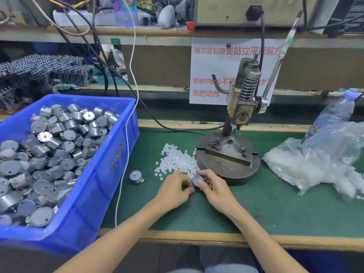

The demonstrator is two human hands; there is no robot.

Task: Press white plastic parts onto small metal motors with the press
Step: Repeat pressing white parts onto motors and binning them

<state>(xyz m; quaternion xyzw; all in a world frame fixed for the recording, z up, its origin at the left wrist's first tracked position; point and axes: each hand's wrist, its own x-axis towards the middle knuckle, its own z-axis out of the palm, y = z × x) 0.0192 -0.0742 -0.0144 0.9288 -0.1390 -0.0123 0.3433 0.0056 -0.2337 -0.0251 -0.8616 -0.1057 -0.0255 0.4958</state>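
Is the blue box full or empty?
Nearly full. Metal motors are heaped inside the blue box, reaching close to its rim.

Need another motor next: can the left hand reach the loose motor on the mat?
Probably yes: the loose motor lies just left of the left hand, with only bare green mat between.

I see the motor (198,179) only as a blurred sliver between fingers of the right hand (211,187). Whether the left hand (173,191) pinches anything I cannot tell, as its fingertips curl out of sight. The bin (110,154) runs off the left edge and the bag (315,164) off the right. The press (242,107) covers part of the sign (212,62).
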